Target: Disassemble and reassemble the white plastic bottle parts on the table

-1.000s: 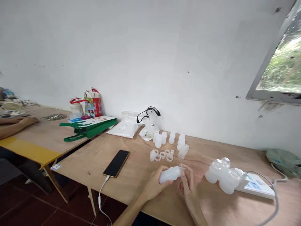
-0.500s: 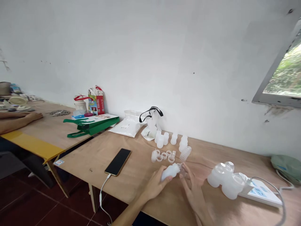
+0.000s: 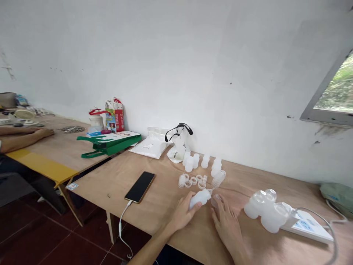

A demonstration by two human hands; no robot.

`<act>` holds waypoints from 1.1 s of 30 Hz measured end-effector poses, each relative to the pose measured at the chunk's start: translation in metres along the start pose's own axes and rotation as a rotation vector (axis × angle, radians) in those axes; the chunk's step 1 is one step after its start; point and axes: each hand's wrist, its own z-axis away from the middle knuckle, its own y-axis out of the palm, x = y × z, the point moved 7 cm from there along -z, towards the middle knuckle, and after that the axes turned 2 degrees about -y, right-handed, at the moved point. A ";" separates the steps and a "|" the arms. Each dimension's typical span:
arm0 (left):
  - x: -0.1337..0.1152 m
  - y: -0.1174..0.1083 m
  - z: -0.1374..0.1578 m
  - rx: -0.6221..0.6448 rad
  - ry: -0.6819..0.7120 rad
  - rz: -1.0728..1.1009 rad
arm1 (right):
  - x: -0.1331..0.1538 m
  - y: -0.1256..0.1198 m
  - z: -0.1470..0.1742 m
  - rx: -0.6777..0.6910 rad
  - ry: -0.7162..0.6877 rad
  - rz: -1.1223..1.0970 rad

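Left hand grasping one bottle; right hand at one clear cap, grip unclear.

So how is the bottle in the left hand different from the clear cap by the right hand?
The bottle is milky white; the clear cap is see-through. The bottle is longer; the cap is shorter. The left hand wraps around the bottle, while the right hand has its fingers at the cap. Both look like plastic.
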 end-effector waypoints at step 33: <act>-0.022 -0.016 0.002 0.017 0.113 0.189 | 0.009 -0.058 -0.012 0.074 0.262 -1.246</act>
